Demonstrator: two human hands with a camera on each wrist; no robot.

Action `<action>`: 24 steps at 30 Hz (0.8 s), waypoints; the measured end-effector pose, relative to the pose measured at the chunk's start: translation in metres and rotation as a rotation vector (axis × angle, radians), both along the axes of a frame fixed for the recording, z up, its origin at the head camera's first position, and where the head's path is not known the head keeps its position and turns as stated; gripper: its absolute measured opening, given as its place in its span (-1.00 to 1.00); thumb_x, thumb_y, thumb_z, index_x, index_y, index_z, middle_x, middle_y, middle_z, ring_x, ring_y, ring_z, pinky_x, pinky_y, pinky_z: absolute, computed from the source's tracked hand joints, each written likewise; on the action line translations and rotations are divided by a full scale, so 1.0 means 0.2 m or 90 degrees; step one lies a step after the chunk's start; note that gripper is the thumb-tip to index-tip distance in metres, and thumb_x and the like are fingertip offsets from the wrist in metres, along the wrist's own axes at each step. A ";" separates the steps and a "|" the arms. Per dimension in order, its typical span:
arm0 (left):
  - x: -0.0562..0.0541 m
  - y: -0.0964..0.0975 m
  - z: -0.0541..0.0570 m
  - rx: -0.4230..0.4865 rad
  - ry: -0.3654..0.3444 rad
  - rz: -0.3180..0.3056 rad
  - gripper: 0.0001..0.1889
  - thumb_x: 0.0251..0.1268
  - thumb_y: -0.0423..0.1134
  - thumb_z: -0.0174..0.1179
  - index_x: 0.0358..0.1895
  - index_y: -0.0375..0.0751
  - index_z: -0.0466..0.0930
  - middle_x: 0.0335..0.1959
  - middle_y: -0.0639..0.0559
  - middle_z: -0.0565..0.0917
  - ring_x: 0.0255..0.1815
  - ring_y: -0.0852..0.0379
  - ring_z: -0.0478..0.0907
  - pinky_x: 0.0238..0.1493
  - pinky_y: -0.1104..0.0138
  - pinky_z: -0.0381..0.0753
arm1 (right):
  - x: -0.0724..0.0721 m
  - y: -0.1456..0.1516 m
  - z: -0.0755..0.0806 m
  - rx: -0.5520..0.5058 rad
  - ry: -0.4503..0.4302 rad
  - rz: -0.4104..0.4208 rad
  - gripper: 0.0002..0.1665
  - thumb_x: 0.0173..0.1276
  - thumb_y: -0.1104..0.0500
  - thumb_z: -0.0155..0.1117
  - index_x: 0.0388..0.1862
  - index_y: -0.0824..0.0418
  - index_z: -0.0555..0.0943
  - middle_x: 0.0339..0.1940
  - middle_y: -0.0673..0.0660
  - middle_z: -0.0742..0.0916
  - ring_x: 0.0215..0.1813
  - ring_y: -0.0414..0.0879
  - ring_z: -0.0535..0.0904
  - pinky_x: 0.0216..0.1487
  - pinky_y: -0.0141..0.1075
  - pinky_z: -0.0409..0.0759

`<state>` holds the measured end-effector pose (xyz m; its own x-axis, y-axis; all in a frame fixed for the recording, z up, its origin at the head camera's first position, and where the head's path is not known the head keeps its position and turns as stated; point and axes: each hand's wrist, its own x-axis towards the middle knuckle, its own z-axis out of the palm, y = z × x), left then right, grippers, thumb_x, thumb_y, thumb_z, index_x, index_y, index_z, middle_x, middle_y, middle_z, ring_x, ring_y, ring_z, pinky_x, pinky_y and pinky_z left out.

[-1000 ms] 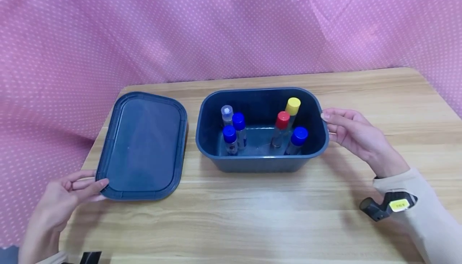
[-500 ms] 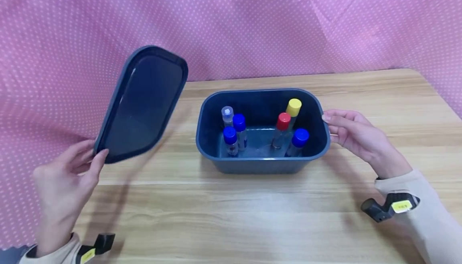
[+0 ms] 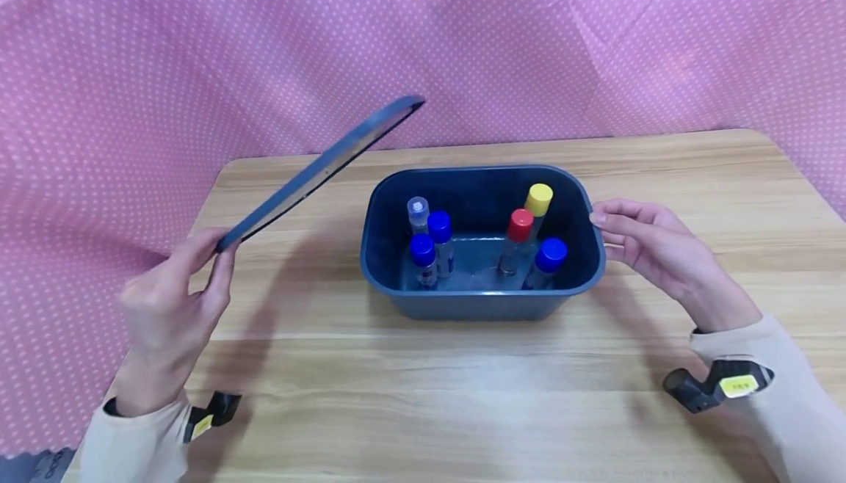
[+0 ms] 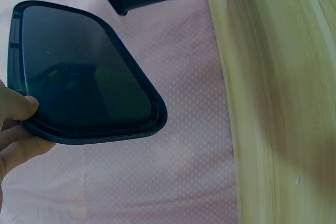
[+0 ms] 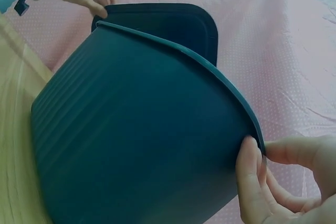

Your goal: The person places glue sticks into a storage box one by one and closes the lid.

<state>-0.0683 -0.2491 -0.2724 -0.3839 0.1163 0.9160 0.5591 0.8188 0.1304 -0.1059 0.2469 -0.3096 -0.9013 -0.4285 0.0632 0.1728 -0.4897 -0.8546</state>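
Note:
My left hand (image 3: 178, 299) pinches one corner of a dark blue lid (image 3: 324, 167) and holds it up off the table, tilted nearly edge-on in the head view. The left wrist view shows the broad face of the lid (image 4: 89, 72), thumb on one side and fingers behind. A matching dark blue bin (image 3: 482, 305) stands upright in the middle of the table. Its right rim is pinched between thumb and fingers of my right hand (image 3: 661, 248). Inside the bin are several small clear bottles, among them a red-capped bottle (image 3: 520, 227), a yellow-capped bottle (image 3: 539, 200) and a blue-capped bottle (image 3: 423, 252).
The wood-grain table (image 3: 463, 387) runs under the bin and both arms. A pink dotted cloth (image 3: 463, 42) hangs behind its far edge and along the left side.
My left hand has lifted the lid from the table at the left, turned it up on a slant and carried it right, toward the bin. My right hand stays on the bin's rim.

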 end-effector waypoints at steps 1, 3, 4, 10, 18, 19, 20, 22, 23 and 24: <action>0.00 0.01 0.00 0.000 0.003 -0.003 -0.81 0.23 -0.26 0.27 -0.27 -0.37 0.69 -0.39 -0.21 0.74 -0.20 0.30 0.68 -0.05 0.78 0.35 | 0.00 0.00 0.00 0.009 0.006 -0.010 -0.67 0.49 0.48 -0.14 -0.06 0.39 0.61 -0.14 0.17 0.72 -0.14 -0.06 0.69 -0.13 -0.25 0.69; 0.00 0.03 0.00 0.003 0.010 -0.013 -0.83 0.22 -0.29 0.28 -0.25 -0.36 0.70 -0.40 -0.20 0.74 -0.30 0.14 0.72 -0.06 0.78 0.36 | 0.01 -0.01 0.01 0.035 0.020 -0.035 -0.70 0.47 0.48 -0.10 -0.05 0.37 0.60 -0.15 0.16 0.72 -0.16 -0.08 0.69 -0.16 -0.26 0.70; 0.00 0.04 0.00 0.004 0.017 -0.016 -0.83 0.22 -0.30 0.28 -0.25 -0.36 0.71 -0.41 -0.20 0.74 -0.38 0.02 0.73 -0.06 0.78 0.36 | 0.01 -0.01 0.02 0.054 0.025 -0.048 -0.71 0.47 0.48 -0.08 -0.04 0.36 0.60 -0.15 0.15 0.72 -0.17 -0.09 0.69 -0.16 -0.26 0.70; -0.01 0.09 -0.01 -0.010 0.064 -0.026 -0.83 0.27 -0.29 0.24 -0.25 -0.36 0.72 -0.44 -0.22 0.72 -0.56 -0.22 0.61 -0.01 0.77 0.33 | 0.02 -0.03 0.05 0.118 0.035 -0.095 -0.75 0.44 0.47 0.02 -0.04 0.30 0.59 -0.20 0.12 0.72 -0.19 -0.13 0.67 -0.17 -0.28 0.70; -0.04 0.15 0.00 -0.065 0.101 -0.067 -0.84 0.34 -0.34 0.19 -0.22 -0.38 0.72 -0.30 -0.18 0.75 -0.43 -0.20 0.68 0.10 0.55 0.48 | 0.05 -0.05 0.11 0.208 0.105 -0.215 -0.80 0.34 0.47 0.18 -0.12 0.32 0.63 -0.29 0.09 0.73 -0.35 -0.14 0.64 -0.30 -0.38 0.67; -0.04 0.17 0.00 -0.072 0.106 -0.071 -0.83 0.35 -0.34 0.18 -0.22 -0.39 0.71 -0.30 -0.18 0.75 -0.41 -0.18 0.69 0.10 0.53 0.49 | 0.06 -0.05 0.13 0.200 0.115 -0.222 -0.81 0.34 0.47 0.17 -0.13 0.34 0.64 -0.30 0.10 0.73 -0.37 -0.13 0.63 -0.31 -0.38 0.67; -0.04 0.18 0.00 -0.077 0.108 -0.076 -0.82 0.36 -0.35 0.17 -0.22 -0.40 0.71 -0.29 -0.19 0.74 -0.38 -0.16 0.70 0.09 0.51 0.50 | 0.05 -0.05 0.14 0.191 0.122 -0.223 -0.82 0.34 0.47 0.17 -0.13 0.36 0.64 -0.29 0.12 0.73 -0.37 -0.12 0.63 -0.32 -0.38 0.67; -0.04 0.20 0.01 -0.082 0.120 -0.088 -0.82 0.36 -0.35 0.16 -0.24 -0.43 0.70 -0.29 -0.21 0.74 -0.33 -0.12 0.72 0.07 0.46 0.54 | 0.05 -0.05 0.18 0.138 0.127 -0.199 -0.80 0.37 0.50 0.11 -0.13 0.43 0.64 -0.29 0.16 0.73 -0.35 -0.09 0.62 -0.32 -0.36 0.68; -0.04 0.22 0.01 -0.083 0.127 -0.097 -0.82 0.36 -0.36 0.15 -0.25 -0.44 0.69 -0.30 -0.22 0.74 -0.31 -0.10 0.72 0.06 0.42 0.56 | 0.04 -0.06 0.19 0.108 0.122 -0.174 -0.79 0.38 0.51 0.06 -0.12 0.46 0.64 -0.28 0.18 0.72 -0.34 -0.07 0.63 -0.32 -0.35 0.68; -0.04 0.23 0.02 -0.085 0.136 -0.108 -0.82 0.36 -0.37 0.15 -0.26 -0.45 0.69 -0.31 -0.23 0.74 -0.29 -0.09 0.72 0.05 0.40 0.57 | 0.04 -0.06 0.21 0.088 0.112 -0.144 -0.77 0.41 0.51 0.03 -0.11 0.48 0.63 -0.28 0.20 0.72 -0.32 -0.06 0.64 -0.30 -0.34 0.68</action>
